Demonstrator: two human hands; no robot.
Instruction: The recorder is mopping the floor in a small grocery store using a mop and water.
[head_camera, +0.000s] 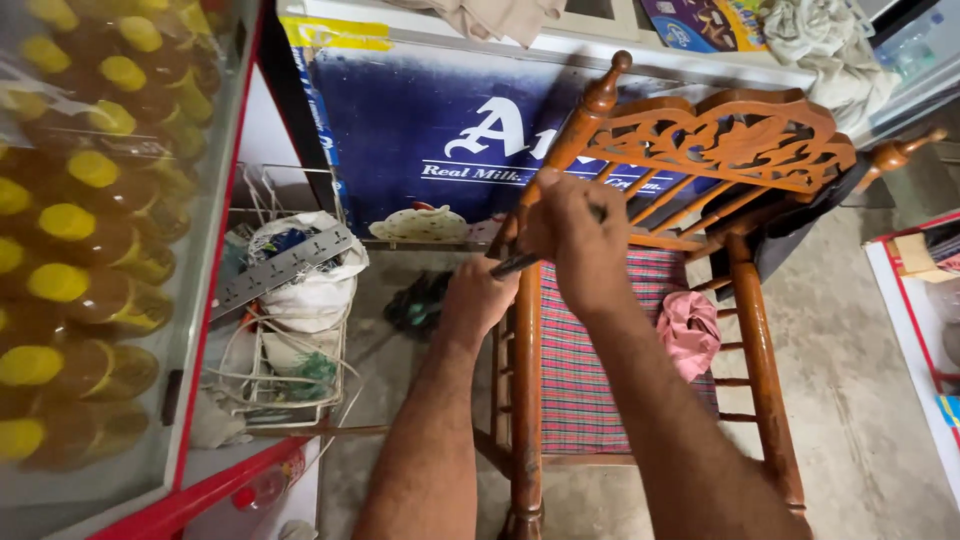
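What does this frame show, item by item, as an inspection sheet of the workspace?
Surface: bare concrete floor.
Job's things: wooden chair with carved back and checked seat cushion; dark slim tool.
Clutter: pink cloth on the seat; wire basket holding a white bag and metal ruler.
Grippers: left hand on the chair's post, touching the tool; right hand closed around the tool.
Cables: white cords in the basket.
Surroundings: blue chest freezer; glass case of yellow-capped bottles.

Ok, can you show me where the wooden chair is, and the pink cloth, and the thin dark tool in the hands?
wooden chair (735, 140), head view, on its carved backrest.
pink cloth (690, 330), head view, middle of the crumpled cloth on the seat.
dark tool (515, 265), head view, on the shaft between the two hands.
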